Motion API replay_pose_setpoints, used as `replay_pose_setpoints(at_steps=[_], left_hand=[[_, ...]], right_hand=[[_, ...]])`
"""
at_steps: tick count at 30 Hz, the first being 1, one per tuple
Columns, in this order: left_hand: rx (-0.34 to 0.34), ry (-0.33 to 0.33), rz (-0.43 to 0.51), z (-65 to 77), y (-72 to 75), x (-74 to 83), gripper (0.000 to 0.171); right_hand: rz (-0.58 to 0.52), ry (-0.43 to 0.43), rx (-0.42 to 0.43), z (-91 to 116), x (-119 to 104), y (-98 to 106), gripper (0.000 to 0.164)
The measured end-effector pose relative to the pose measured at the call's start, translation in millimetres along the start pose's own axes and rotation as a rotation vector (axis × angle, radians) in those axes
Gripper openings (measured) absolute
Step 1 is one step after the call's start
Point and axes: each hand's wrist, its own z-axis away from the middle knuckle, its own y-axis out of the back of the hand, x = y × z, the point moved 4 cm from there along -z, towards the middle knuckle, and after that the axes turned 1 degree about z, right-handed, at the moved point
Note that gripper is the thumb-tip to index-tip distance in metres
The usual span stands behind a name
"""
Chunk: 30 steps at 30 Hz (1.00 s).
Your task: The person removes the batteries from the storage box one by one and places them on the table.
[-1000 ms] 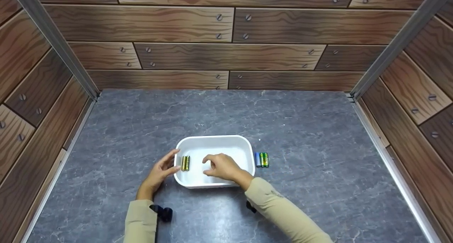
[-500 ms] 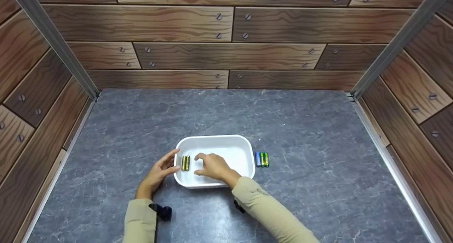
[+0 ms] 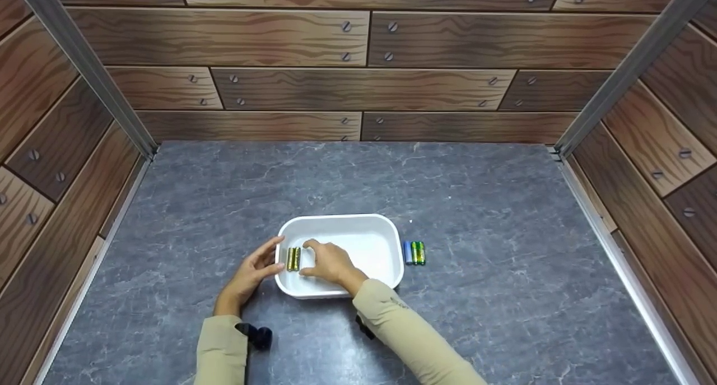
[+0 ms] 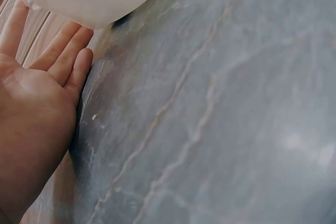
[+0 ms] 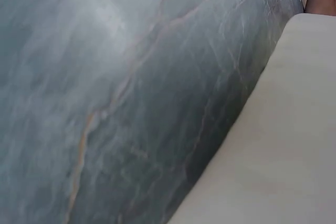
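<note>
A white plastic tub [image 3: 358, 219] stands on the table. Inside it, by the left wall, lie two gold batteries [image 3: 293, 259] side by side. My left hand [image 3: 246, 273] rests at the tub's left end, thumb and index finger at the rim; its other fingers lie extended against the outer wall in the left wrist view. My right hand [image 3: 333, 264] reaches over the front rim into the tub. Its thumb and index finger are spread apart just right of the gold batteries, with nothing between them. The right wrist view shows mostly the tub's outer wall [image 5: 278, 129].
Outside the tub, close to its right wall, a blue battery [image 3: 408, 253] and two green-and-gold batteries [image 3: 418, 253] lie in a row. The dark grey marbled table [image 3: 493, 273] is bounded by wood-patterned walls [image 3: 437, 91] at the back and sides.
My right hand has moved left inside the tub, its fingertips coming close to the gold batteries. The left hand, the tub and all batteries have stayed in place.
</note>
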Motion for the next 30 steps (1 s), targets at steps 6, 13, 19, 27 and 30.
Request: replay_pose_setpoints(at_steps=[6,13,19,27,30], left_hand=[[-0.004,-0.015,0.010,0.0,1.2,0.1,0.074],[-0.002,-0.018,-0.006,0.2,0.4,0.7,0.073],[-0.004,-0.018,-0.008,0.4,0.5,0.3,0.073],[0.006,-0.012,-0.012,0.2,0.7,0.3,0.073],[0.013,0.000,-0.024,0.5,0.9,0.2,0.071]], right_hand=[[0.001,-0.032,-0.014,-4.1,-4.0,-4.9,0.065],[-0.001,-0.040,-0.022,-7.4,-7.2,-8.8,0.064],[0.000,-0.044,-0.013,-9.1,-8.5,-10.3,0.058],[0.044,-0.020,0.002,-8.9,-9.7,-10.1,0.054],[0.063,-0.010,0.011,-8.2,-10.4,-9.6,0.053]])
